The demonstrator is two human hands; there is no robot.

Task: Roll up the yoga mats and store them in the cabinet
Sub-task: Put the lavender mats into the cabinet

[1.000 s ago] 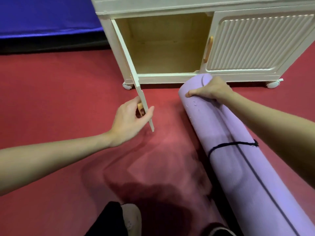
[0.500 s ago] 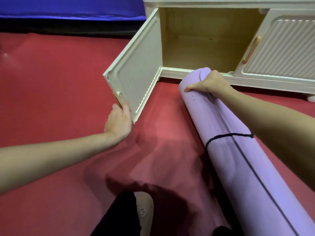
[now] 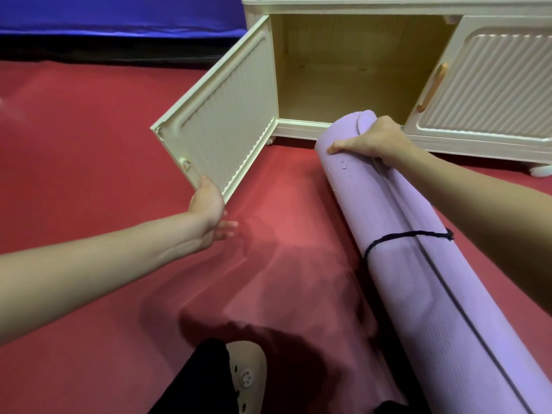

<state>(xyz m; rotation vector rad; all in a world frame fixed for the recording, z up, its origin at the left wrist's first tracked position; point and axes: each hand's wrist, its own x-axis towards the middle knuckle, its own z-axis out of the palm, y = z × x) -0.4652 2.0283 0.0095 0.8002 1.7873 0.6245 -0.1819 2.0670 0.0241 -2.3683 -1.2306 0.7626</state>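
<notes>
Red floor covering (image 3: 89, 138) — blue padding (image 3: 119, 16) behind, beige clog (image 3: 248, 375) below.

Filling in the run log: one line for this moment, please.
left hand: at open cabinet door edge | right hand: grip on rolled purple yoga mat end | compartment: empty | mat: outside cabinet

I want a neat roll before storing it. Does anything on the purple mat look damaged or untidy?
Yes. The rolled purple mat has small nicks near its far end, beside the right hand.
</notes>
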